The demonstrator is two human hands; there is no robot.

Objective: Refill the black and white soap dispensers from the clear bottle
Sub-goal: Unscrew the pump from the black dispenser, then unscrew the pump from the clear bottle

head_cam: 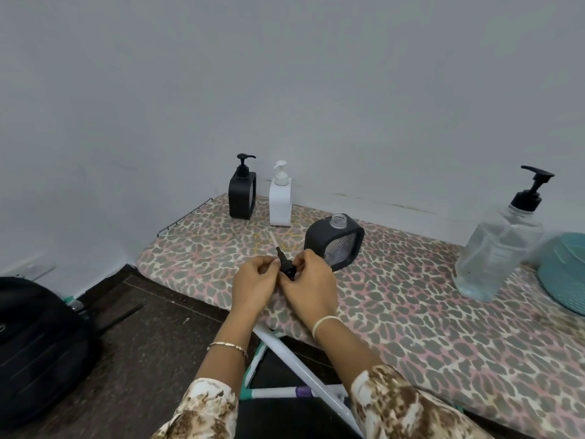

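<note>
Both my hands hold a black pump head [286, 268] whose thin white tube points away over the board. My left hand [254, 285] pinches it from the left, my right hand [308, 286] grips it from the right. Just behind my right hand stands an uncapped black dispenser [335, 240], its threaded neck open. At the far end a capped black dispenser [242, 191] and a white dispenser [280, 196] stand upright side by side against the wall. The clear bottle [498, 245] with a black pump stands at the right.
Everything rests on a leopard-print ironing board [395, 299] with white legs below. A teal plate [566, 270] lies at the right edge. A black backpack [38, 346] sits on the dark floor at the left. A grey wall runs behind the board.
</note>
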